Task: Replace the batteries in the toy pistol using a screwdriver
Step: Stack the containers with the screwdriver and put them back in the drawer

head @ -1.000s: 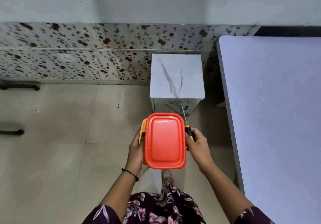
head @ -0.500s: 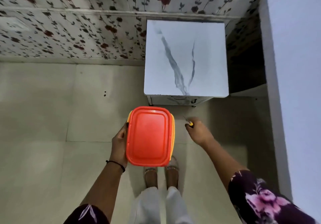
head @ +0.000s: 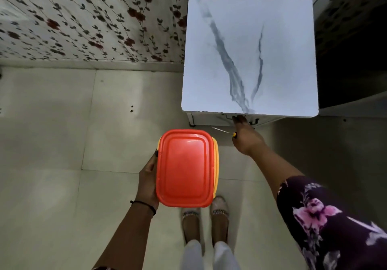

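Head view is showing the left hand (head: 147, 182) gripping a lidded red box (head: 185, 168) by its side. The right hand (head: 246, 140) is clutching the screwdriver (head: 225, 131), its fingers (head: 239, 120) touching the front edge of the marble-topped bench (head: 249, 56). The toy pistol is staying unseen.

Left hand (head: 147, 180) is held at waist level, fingers curled in a side grip. Right hand (head: 246, 139) is extended forward, arm straight, fingers closed.

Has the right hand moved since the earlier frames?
Yes. The right hand left the red-lidded box and reached forward to the marble-topped cabinet front.
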